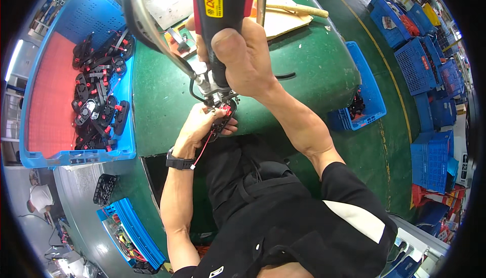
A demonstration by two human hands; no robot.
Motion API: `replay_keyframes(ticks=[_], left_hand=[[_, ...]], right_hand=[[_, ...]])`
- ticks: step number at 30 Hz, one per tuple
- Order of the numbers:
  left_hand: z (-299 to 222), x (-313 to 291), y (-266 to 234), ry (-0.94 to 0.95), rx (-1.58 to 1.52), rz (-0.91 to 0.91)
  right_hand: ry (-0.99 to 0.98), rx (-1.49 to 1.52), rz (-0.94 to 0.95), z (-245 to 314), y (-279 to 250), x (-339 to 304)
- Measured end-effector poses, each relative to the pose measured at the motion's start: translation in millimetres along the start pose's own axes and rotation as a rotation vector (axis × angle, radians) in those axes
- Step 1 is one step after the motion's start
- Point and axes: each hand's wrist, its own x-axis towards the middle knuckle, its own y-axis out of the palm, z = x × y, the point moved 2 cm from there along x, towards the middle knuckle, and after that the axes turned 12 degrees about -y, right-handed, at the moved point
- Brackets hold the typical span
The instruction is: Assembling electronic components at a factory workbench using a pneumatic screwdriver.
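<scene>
a black-and-red plastic housing (226, 119) sits at the near edge of the green-topped workbench (162, 95), above the person's lap, under the metal nose of a power screwdriver (216, 22); whether the tip touches it is hidden. the left hand (199, 122) grips the housing, thumb and fingers closed about it, and a thin pink wire (203, 149) with a white plug hangs past the edge to the black wristwatch (180, 161). the right hand (248, 63) is wrapped round the screwdriver's upright body, fingers closed, its forearm slanting across the bench's near edge. a curved metal tube (174, 61) comes down just left of the screwdriver, narrowing the room there. farther left, green surface stretches to a blue crate (81, 157) holding similar black-and-red parts (101, 93). to the right, a short black tube (286, 75) lies near the right hand, and green surface runs on to the bench's rounded edge; beyond and below stands a blue bin (372, 116). on the far side, a stick (304, 9) lies over cardboard (286, 27).
</scene>
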Motion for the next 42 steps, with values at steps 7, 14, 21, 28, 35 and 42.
replay_keyframes(ticks=[7,14,21,28,35,42], left_hand=[[2,1,-1,-0.028,0.032,0.004],[1,3,1,-0.032,-0.028,-0.011],[1,6,-4,-0.051,-0.008,-0.007],[-1,8,-2,-0.051,0.008,0.037],[-5,6,-5,-0.093,-0.016,0.036],[-6,4,-6,-0.106,0.002,0.053]], right_hand=[[0.008,0.007,0.052,-8,2,-3],[0.018,0.018,0.030,-8,6,-3],[0.087,-0.081,0.009,6,-1,5],[0.017,-0.445,0.052,43,-34,51],[-0.168,-0.354,-0.114,33,-21,39],[-0.081,-0.296,-0.011,20,-6,10]])
